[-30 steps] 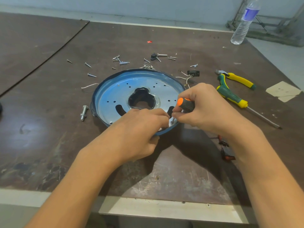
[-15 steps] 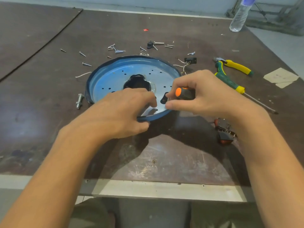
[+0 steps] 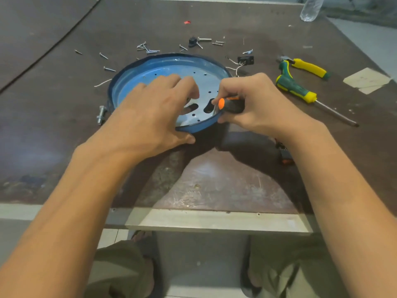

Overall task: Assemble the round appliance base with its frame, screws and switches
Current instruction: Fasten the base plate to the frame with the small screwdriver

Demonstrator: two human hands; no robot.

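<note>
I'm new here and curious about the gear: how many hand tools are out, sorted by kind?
Screwdrivers: 2, the orange-capped screwdriver in the right hand and the green-yellow screwdriver lying loose
Pliers: 1
Total: 3

Dim light frm ahead, soft shadows on table (image 3: 53, 104), blurry, warped edges.

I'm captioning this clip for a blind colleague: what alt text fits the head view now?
A person's left hand holds the near rim of a round blue base on a dark table, while the right hand grips an orange-and-black screwdriver at that rim. Loose screws, yellow pliers and a green screwdriver lie around it.
</note>
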